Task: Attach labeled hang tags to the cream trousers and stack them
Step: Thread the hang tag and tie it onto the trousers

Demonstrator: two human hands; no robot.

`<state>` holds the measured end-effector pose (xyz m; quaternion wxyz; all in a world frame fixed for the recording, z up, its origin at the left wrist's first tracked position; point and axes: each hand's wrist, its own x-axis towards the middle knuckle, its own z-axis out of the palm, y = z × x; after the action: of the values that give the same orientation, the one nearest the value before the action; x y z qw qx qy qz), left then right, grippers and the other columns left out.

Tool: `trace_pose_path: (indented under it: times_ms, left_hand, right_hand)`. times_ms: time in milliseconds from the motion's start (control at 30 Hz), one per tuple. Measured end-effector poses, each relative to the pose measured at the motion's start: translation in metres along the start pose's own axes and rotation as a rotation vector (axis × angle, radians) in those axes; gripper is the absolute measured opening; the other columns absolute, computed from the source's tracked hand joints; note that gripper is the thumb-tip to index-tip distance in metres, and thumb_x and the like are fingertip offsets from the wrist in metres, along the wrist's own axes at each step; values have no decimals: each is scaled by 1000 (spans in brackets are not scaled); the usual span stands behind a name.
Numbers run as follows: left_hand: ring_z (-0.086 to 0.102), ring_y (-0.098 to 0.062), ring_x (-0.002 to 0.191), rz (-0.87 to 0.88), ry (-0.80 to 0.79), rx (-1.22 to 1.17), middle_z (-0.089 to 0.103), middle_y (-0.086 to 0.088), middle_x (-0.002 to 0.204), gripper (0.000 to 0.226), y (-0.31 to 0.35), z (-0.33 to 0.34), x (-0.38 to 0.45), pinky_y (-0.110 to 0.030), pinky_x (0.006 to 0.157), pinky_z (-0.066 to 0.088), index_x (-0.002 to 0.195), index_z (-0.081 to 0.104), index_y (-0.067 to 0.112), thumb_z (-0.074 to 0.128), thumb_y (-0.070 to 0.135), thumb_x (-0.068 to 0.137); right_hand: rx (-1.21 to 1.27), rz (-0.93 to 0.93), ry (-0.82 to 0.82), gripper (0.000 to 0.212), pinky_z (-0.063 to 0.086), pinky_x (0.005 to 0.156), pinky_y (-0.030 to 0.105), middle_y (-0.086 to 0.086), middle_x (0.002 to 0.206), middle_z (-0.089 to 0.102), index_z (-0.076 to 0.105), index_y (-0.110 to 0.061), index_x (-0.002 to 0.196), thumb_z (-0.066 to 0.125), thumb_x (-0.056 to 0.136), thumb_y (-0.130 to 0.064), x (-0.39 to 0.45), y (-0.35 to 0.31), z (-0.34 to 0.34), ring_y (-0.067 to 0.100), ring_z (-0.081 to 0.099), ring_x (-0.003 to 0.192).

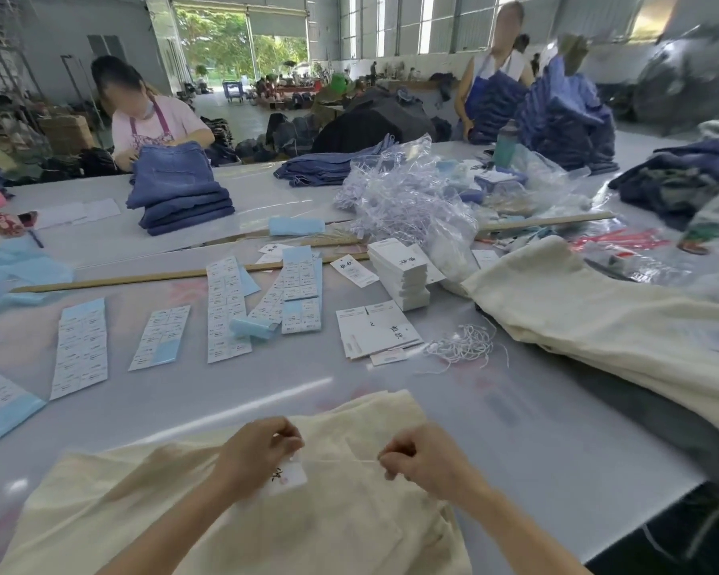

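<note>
Cream trousers (233, 508) lie flat on the counter (515, 429) right in front of me, both my hands over them. My left hand (258, 448) has its fingers curled, pinching the top of a white hang tag (285, 477) w/ black characters printed on it; tag rests on the fabric just below my fingertips. My right hand (422, 454) is curled too, pinching the end of a thin white string (341, 460) that runs taut btwn my two hands, across to the tag.

Further out on the counter: a loose bundle of white tag strings (465, 346), a few flat hang tags (374, 329) just left of it, and a tall stack of hang tags (399, 276) behind those. Sheets of printed label stickers (225, 309) on blue backing spread over the left half. A pile of more cream trousers (607, 321) lies to my right. Clear plastic bags (403, 193) heaped mid-counter, long wooden stick (142, 278) in front of them.

Across the counter, a person in a pink top (154, 122) handles a stack of folded blue jeans (179, 193); another person (494, 76) stands far right by taller blue jeans piles (565, 118).
</note>
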<state>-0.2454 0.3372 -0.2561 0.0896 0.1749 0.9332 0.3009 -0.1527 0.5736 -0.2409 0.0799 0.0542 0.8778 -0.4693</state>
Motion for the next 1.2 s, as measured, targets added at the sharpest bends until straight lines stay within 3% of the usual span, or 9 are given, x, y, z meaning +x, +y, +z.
trace_pose_path:
  times_ms: [100,233,400,567,700,867,967,1067,1200]
  left_hand:
    - [58,-12,79,118,39,22,58,15,77,25,-2,29,-6,-25,72,42,70,57,30,68,12,84]
    - [56,-30,79,281,201,112,61,-11,84,16,9,49,3,-37,71,46,67,67,3,79,-7,64]
    - [47,-11,74,468,85,19,60,-15,78,10,41,63,18,-19,67,36,71,60,-5,66,-7,78]
    - [60,-19,70,417,-136,-203,67,-8,77,9,75,93,8,-26,66,46,79,59,2,58,0,87]
    - [63,-16,71,366,-176,-295,67,-7,76,21,90,100,6,-22,65,48,75,55,15,58,0,89]
    - [49,-2,61,435,-186,-244,61,2,68,11,97,106,3,-14,59,37,73,64,2,69,7,82]
    - [45,-1,60,432,-223,-155,53,12,65,15,106,112,5,-12,57,35,72,58,14,64,11,85]
    - [47,-8,68,380,-272,-89,51,12,69,18,112,115,11,-14,57,32,74,50,22,57,16,89]
    - [46,-6,67,321,-293,-70,48,16,68,29,117,119,11,-14,56,32,68,44,30,57,18,91]
  right_hand:
    - [11,59,108,31,38,47,13,-1,61,67,61,-24,53,65,81,-11,-16,23,5,-2,50,41]
    - [35,97,260,22,37,46,11,-11,45,56,63,-23,56,77,72,-17,-20,35,5,-2,50,42]
    - [23,71,304,10,40,63,7,-24,55,60,77,-11,78,68,78,-5,-28,43,-6,-17,55,60]
    - [172,169,406,23,51,54,22,-9,48,63,69,-18,63,69,77,-1,-50,53,-10,0,58,48]
    - [160,200,423,25,47,59,17,-5,53,63,65,-24,62,69,81,-8,-62,57,-10,-1,57,52]
    - [184,250,373,27,49,66,19,-5,62,67,70,-25,66,65,82,-5,-68,57,-2,-2,59,58]
    - [239,300,410,23,55,70,25,-1,63,70,70,-22,64,66,79,-4,-69,55,6,3,63,60]
    - [269,341,446,26,54,65,21,-10,55,67,68,-25,57,68,75,-6,-66,56,9,0,63,56]
    - [432,394,488,22,52,64,32,0,57,67,71,-17,60,68,74,0,-63,59,16,15,63,61]
